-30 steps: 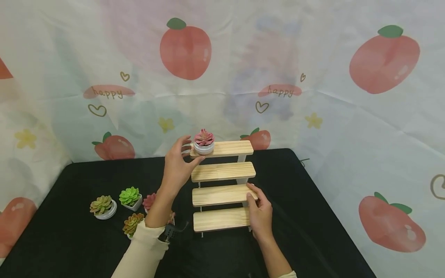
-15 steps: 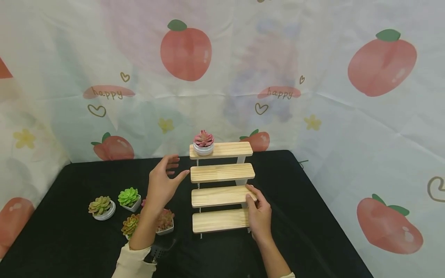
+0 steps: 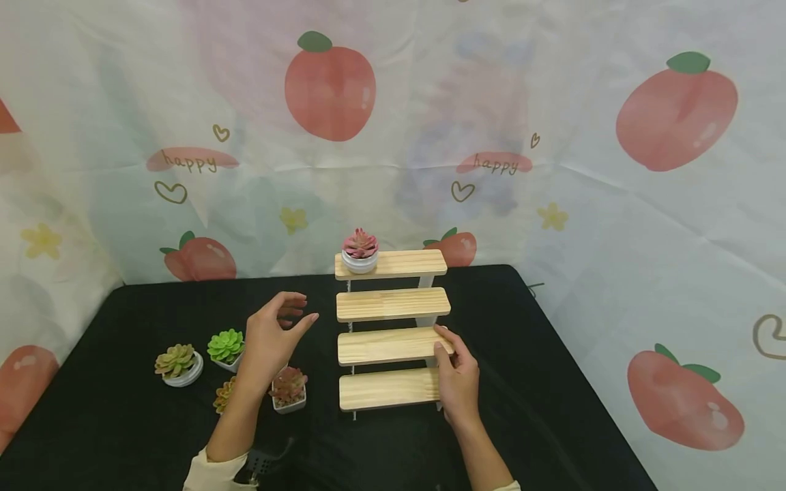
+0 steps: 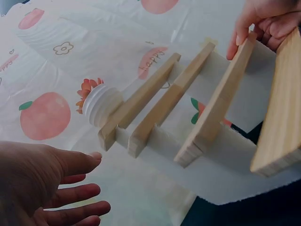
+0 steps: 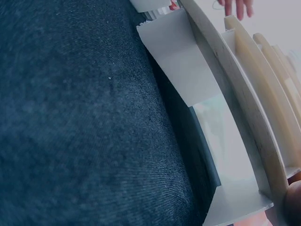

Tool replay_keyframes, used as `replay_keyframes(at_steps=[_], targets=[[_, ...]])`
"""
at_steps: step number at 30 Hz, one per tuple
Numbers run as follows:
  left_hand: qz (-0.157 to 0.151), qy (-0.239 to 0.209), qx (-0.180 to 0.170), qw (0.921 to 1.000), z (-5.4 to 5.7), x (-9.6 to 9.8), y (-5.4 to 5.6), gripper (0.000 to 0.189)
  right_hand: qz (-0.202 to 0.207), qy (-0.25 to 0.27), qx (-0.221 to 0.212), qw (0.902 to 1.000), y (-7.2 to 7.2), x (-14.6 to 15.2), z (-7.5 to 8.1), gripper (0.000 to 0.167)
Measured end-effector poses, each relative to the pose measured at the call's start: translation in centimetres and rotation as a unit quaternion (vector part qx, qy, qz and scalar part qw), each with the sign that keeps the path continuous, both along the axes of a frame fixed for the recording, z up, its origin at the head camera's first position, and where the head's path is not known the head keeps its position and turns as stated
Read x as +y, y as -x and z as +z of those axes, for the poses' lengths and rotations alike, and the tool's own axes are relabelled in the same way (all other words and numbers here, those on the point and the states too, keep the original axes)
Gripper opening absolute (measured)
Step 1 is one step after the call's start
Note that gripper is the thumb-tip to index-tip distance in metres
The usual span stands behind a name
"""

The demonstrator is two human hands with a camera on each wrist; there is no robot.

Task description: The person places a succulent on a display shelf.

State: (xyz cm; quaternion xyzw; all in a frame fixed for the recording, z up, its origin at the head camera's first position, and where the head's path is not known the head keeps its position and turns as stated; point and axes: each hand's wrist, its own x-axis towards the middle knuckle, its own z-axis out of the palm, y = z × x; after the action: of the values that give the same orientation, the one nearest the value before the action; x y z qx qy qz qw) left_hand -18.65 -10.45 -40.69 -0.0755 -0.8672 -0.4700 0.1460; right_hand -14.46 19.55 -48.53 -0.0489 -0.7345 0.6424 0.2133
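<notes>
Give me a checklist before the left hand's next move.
1. Pink succulent in round white pot upright on pale wooden top shelf: ok.
2. Left hand holding nothing: ok.
3. Right hand gripping third shelf from top: ok.
4. Reddish-brown succulent in square white pot standing upright on black-covered table: ok.
5. Yellow-orange succulent fully visible: not ok; left forearm covers part.
6. Four-tier wooden stand steady unaided: cannot tell.

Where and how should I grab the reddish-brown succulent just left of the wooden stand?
Pinch the reddish-brown succulent by opposite walls of its white pot, below the leaves, probably coming from the near side: the pot stands upright, and its near wall shows uncovered.
</notes>
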Motion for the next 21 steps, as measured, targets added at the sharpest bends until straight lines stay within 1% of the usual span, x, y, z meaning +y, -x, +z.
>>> replay_keyframes(at_steps=[4,6,11,16,21], targets=[[-0.002,0.013,-0.013,0.9998,-0.7,-0.9,-0.9,0.035,0.003,0.0,0.002,1.0,-0.1,0.0,0.0,0.032],[-0.007,0.013,-0.019,0.9997,-1.1,-1.3,-1.3,0.034,0.004,-0.001,0.002,1.0,-0.1,0.1,0.0,0.032],[-0.009,0.009,-0.025,0.9996,-1.7,-2.6,-2.1,0.031,0.0,0.0,0.0,1.0,0.0,0.1,-0.2,0.032],[0.0,0.012,-0.022,0.9997,-2.2,-3.6,-3.0,0.028,0.005,0.001,-0.003,1.0,0.0,0.1,-0.1,0.031],[0.03,0.035,0.004,0.9989,-2.5,-4.4,-4.1,0.027,0.005,-0.001,-0.004,1.0,0.1,0.1,-0.1,0.032]])
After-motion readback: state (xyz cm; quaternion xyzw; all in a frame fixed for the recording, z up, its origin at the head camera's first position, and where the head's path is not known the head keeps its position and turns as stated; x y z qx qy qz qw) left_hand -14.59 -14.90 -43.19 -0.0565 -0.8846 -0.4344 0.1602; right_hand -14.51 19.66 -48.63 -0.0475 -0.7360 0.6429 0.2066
